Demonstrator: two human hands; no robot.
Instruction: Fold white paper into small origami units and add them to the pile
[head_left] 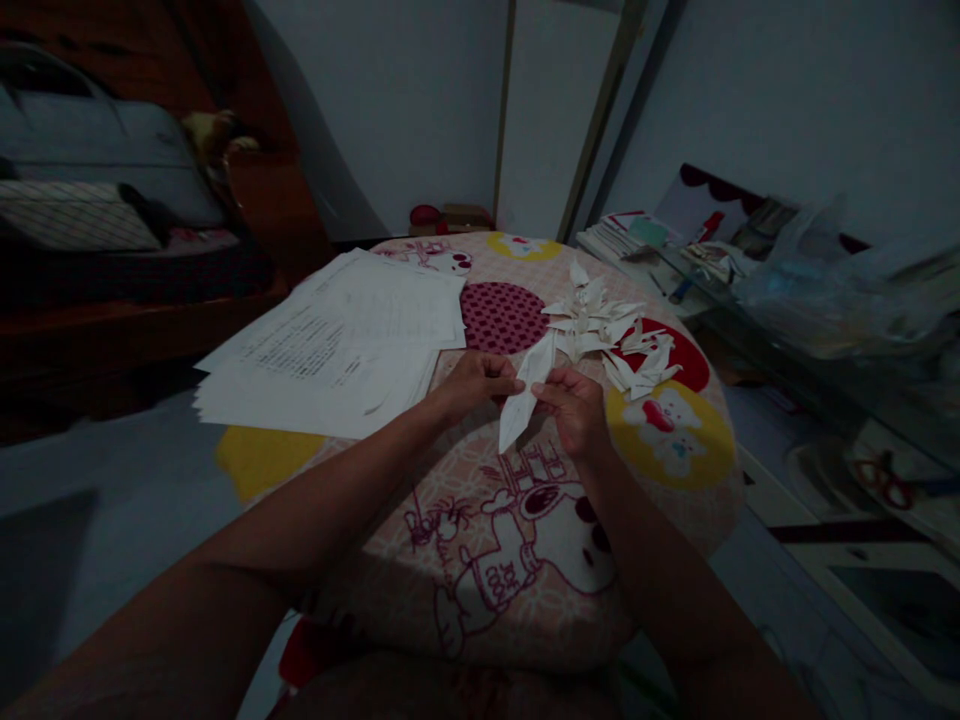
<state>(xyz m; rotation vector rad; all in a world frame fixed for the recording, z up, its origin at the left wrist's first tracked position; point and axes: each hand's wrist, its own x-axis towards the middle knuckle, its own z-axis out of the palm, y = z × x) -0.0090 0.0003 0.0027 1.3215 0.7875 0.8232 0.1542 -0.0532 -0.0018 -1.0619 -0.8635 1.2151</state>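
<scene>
A narrow, diamond-shaped piece of folded white paper [522, 408] is held over the round table between both my hands. My left hand [484, 385] pinches its left edge near the middle, fingers curled in. My right hand [576, 405] grips the right edge with thumb and fingers. Just beyond my right hand lies a cluster of folded white paper cranes [592, 318], some reaching toward the table's right side. To the left of my left hand, a stack of printed paper sheets [337, 340] rests on the table.
A patterned cloth with cartoon figures [517, 570] covers the table. On the right stands a glass-topped cabinet with a plastic bag [840, 270], books [622, 235] and red-handled scissors [885, 480] on a lower level. A wooden bench [262, 200] with bags is at the left.
</scene>
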